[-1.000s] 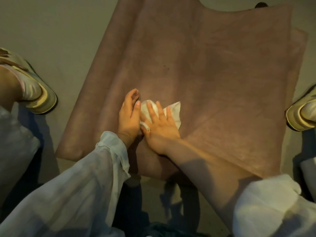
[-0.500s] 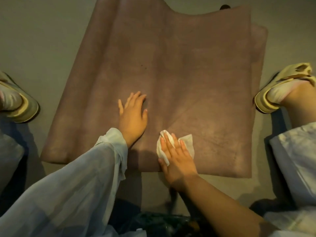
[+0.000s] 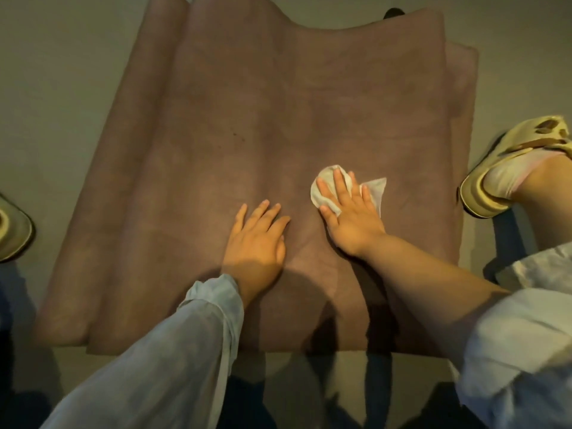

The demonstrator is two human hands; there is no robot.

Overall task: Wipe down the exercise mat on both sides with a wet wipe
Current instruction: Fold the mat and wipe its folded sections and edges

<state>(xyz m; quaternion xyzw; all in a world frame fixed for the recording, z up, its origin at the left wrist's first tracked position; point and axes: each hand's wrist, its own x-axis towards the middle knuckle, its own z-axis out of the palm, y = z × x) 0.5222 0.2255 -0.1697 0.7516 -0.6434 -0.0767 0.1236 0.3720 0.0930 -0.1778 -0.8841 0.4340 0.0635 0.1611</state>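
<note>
On the grey floor [image 3: 62, 88], the brown rectangular exercise mat [image 3: 278, 103] lies spread out, its surface rippled. Beige shoes rest at its left [image 3: 12, 233] and right [image 3: 507, 168] edges. The left hand [image 3: 255, 243] lies flat on the mat, fingers straight and slightly apart. The right hand [image 3: 353, 218] presses the white crumpled wet wipe [image 3: 325, 193] against the mat, fingers straight and spread.
</note>
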